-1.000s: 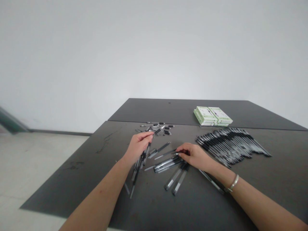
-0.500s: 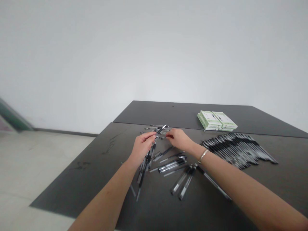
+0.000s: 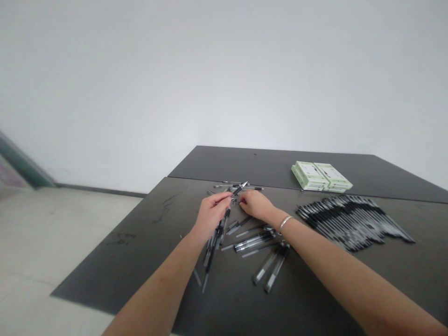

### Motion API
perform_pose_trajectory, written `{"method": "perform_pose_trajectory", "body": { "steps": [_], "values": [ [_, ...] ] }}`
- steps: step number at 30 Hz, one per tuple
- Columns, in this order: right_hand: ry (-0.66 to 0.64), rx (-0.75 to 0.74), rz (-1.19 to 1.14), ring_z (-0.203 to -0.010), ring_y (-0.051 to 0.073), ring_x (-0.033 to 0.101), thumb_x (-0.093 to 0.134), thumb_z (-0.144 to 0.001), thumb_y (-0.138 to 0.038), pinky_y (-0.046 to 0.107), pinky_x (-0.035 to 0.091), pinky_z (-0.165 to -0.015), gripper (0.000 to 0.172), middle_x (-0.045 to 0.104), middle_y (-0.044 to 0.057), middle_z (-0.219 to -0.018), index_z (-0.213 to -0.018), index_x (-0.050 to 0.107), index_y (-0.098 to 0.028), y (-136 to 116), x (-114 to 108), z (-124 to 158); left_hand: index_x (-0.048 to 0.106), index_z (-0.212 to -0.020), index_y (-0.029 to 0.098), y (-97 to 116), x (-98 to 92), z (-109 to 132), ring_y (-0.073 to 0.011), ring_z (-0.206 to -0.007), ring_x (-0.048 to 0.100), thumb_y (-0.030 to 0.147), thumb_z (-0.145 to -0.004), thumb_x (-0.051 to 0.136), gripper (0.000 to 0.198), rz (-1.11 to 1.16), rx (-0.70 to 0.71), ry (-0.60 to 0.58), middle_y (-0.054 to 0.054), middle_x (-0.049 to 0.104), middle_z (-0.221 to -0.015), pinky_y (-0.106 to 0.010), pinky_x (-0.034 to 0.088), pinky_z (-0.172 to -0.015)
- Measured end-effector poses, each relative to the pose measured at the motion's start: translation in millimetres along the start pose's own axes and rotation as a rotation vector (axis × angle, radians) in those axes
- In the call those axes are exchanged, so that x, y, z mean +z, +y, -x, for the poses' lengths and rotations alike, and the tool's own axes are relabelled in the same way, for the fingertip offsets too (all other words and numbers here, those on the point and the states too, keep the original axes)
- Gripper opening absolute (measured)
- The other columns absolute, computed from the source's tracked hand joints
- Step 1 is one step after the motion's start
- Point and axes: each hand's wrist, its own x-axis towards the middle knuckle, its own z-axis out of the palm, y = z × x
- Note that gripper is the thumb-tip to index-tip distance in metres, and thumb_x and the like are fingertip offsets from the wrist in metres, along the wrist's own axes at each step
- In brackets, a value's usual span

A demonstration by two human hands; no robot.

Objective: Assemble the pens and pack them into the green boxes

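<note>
My left hand [image 3: 211, 213] is closed around a pen [image 3: 240, 188] whose silvery tip points up and to the right. Just right of that tip, my right hand [image 3: 258, 206] is low over the table with thumb and fingers drawn together. Whatever those fingers hold, if anything, is too small to make out. Loose clear-and-black pens [image 3: 254, 241] and thin pen parts lie scattered beneath and in front of both hands. Two more pens [image 3: 276, 268] rest side by side nearer to me, partly beside my right forearm.
At right, many pens [image 3: 353, 221] lie in a fanned row on the dark table [image 3: 140, 261]. Behind them stand stacked green-and-white boxes [image 3: 320, 176]. A seam [image 3: 189, 179] crosses the tabletop, and a white wall [image 3: 224, 74] rises behind.
My right hand has shifted slightly lower, its fingertips still by the loose parts. The left hand keeps the pen in nearly the same pose. The whole view has shifted a little.
</note>
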Motion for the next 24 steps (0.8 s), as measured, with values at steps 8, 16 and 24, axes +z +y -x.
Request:
{"method": "perform_pose_trajectory", "body": {
  "steps": [8, 16, 24],
  "values": [
    [0.106, 0.115, -0.37, -0.061, 0.014, 0.063, 0.052, -0.085, -0.03, 0.024, 0.048, -0.058, 0.02, 0.071, 0.005, -0.076, -0.091, 0.064, -0.015, 8, -25, 50, 0.074, -0.096, 0.011, -6, 1.9, 2, -0.0018, -0.038, 0.032, 0.031, -0.068, 0.073, 0.034, -0.018, -0.011, -0.083, 0.003, 0.055, -0.057, -0.018, 0.018, -0.039],
    [0.292, 0.217, -1.447, -0.07, 0.012, 0.066, 0.078, -0.071, -0.034, 0.022, 0.051, -0.06, 0.029, 0.071, 0.003, -0.084, -0.095, 0.069, -0.02, 15, -35, 115, 0.075, -0.094, 0.013, -9, 8.2, 12, -0.0028, -0.039, 0.03, 0.033, -0.071, 0.071, 0.03, -0.126, -0.068, -0.282, 0.004, 0.05, -0.054, -0.02, 0.018, -0.041],
    [0.408, 0.255, -1.491, -0.075, 0.016, 0.071, 0.085, -0.063, -0.028, 0.025, 0.057, -0.065, 0.022, 0.075, 0.003, -0.077, -0.081, 0.076, -0.021, 23, -33, 125, 0.076, -0.094, 0.014, -8, 7.3, 15, -0.0054, -0.042, 0.031, 0.033, -0.075, 0.067, 0.028, -0.248, -0.064, -0.436, 0.004, 0.048, -0.05, -0.02, 0.021, -0.043]
  ]
}}
